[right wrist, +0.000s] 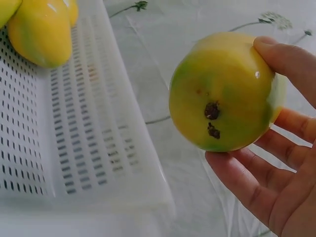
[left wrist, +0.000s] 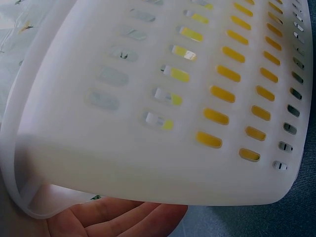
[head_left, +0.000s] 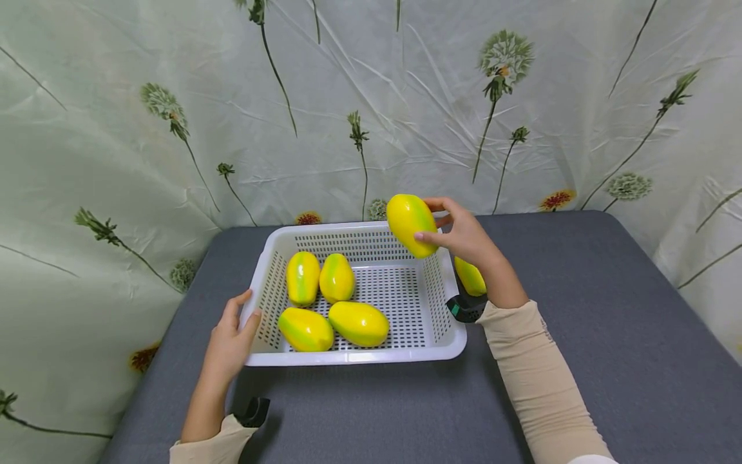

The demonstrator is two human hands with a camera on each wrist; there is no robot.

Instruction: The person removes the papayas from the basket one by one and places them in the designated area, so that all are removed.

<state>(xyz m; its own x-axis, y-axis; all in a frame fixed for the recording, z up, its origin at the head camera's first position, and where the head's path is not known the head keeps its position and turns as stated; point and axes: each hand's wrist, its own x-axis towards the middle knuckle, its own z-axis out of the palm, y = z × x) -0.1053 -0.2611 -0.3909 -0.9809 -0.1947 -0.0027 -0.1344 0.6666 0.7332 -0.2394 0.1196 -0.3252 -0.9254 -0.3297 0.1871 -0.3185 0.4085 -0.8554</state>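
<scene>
My right hand [head_left: 458,232] grips a yellow mango [head_left: 410,225] with a green streak, above the right back corner of a white plastic basket [head_left: 355,359]. In the right wrist view, thumb and fingers close round the mango [right wrist: 224,94], whose dark stem end faces the camera. At the basket's left rim, my left hand [head_left: 228,338] holds the edge. The left wrist view shows its fingers [left wrist: 123,217] by the rim of the slotted basket wall [left wrist: 123,163]. Several mangoes [head_left: 359,323] lie in the left and middle of the basket.
Another mango [head_left: 470,277] lies on the grey tablecloth [head_left: 591,309] just right of the basket, partly hidden by the right arm. A curtain [head_left: 406,116] with a dandelion print hangs behind the table and along its left side.
</scene>
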